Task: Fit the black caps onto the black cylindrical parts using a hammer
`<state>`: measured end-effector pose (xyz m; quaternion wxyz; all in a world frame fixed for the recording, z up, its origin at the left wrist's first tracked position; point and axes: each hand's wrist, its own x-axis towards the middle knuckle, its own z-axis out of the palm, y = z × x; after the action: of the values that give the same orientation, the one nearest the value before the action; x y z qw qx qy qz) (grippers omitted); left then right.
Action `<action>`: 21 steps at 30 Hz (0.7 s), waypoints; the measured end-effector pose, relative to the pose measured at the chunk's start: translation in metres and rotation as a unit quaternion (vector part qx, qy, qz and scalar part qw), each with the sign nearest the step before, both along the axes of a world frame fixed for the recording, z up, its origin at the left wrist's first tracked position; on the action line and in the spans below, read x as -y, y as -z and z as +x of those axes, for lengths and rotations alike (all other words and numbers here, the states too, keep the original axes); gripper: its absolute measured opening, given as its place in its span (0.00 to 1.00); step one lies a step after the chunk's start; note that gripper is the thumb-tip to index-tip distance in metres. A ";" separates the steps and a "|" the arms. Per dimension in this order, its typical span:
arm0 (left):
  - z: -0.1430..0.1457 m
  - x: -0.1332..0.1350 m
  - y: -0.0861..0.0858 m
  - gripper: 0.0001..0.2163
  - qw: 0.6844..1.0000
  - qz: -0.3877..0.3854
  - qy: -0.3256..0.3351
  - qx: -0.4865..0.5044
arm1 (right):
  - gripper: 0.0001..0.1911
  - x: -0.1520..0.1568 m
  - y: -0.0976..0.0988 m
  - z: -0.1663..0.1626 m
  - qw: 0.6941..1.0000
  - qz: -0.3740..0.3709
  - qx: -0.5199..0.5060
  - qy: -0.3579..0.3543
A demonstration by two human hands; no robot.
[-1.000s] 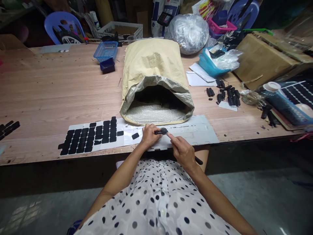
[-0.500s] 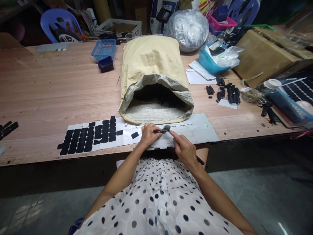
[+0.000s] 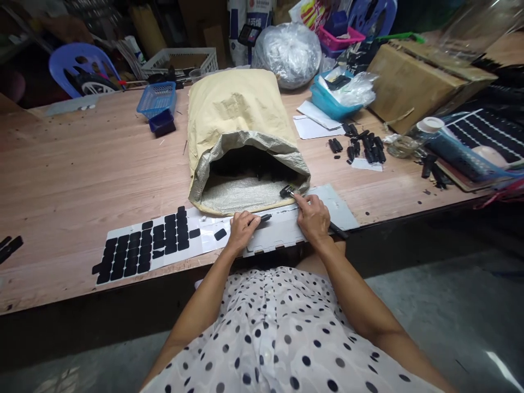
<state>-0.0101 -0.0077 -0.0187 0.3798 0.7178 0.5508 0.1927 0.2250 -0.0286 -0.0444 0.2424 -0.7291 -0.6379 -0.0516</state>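
Observation:
My left hand rests on a grey sheet at the table's near edge, fingers closed round a small black part. My right hand lies to its right, thumb and forefinger pinching another small black part at the mouth of an open tan woven sack. A thin black stick pokes out from under my right palm. Left of my hands a white backing sheet carries several black adhesive pads, with one loose pad.
Several black cylindrical parts lie at the right. Behind them are blue trays, papers, a cardboard box and a clear plastic bag. A blue basket stands behind at the left. More black pads lie at the far left edge.
My right hand has moved up and right from beside the left hand to the sack's mouth, carrying a black part. The left hand keeps its part. The view has shifted left.

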 end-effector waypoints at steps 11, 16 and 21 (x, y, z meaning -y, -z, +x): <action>-0.003 0.008 -0.008 0.21 1.000 0.004 -0.017 0.016 | 0.22 0.002 0.008 -0.004 0.999 -0.007 0.042 0.021; -0.017 0.045 -0.021 0.24 0.983 -0.061 0.128 0.114 | 0.22 0.001 0.011 -0.005 0.998 -0.007 0.057 0.030; -0.012 0.077 -0.021 0.19 0.966 -0.097 0.231 0.058 | 0.21 0.000 0.013 -0.006 0.999 0.008 0.042 0.024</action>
<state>-0.0224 -0.0846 0.0020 0.5129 0.7732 0.3628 0.0866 0.2192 -0.0282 -0.0571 0.2199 -0.7396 -0.6292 -0.0937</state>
